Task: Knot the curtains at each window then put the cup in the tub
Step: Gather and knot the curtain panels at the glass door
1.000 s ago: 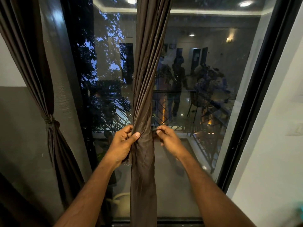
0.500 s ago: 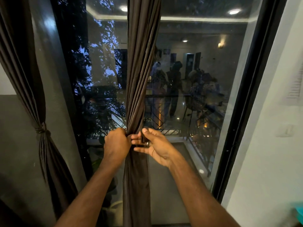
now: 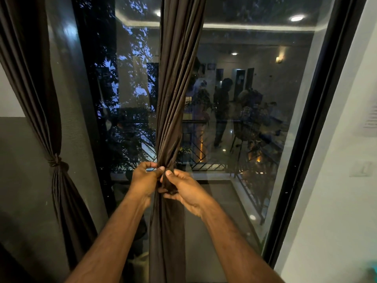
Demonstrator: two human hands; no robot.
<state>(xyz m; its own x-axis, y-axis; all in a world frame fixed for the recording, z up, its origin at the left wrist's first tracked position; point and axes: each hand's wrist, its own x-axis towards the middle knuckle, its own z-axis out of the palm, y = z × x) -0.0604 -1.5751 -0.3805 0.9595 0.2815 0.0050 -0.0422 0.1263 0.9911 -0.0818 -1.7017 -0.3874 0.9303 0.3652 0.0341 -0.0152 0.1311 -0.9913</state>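
In front of the dark window (image 3: 255, 119) we pinch the gathered middle curtain (image 3: 175, 99) with both hands, left hand (image 3: 145, 180) and right hand (image 3: 184, 189) touching, apparently to cinch a knot like the far-left curtain's (image 3: 56, 161); cup and tub unseen.

Both hands raised, touching: left (image 3: 143, 179) fisted, right (image 3: 186, 188) pinching.
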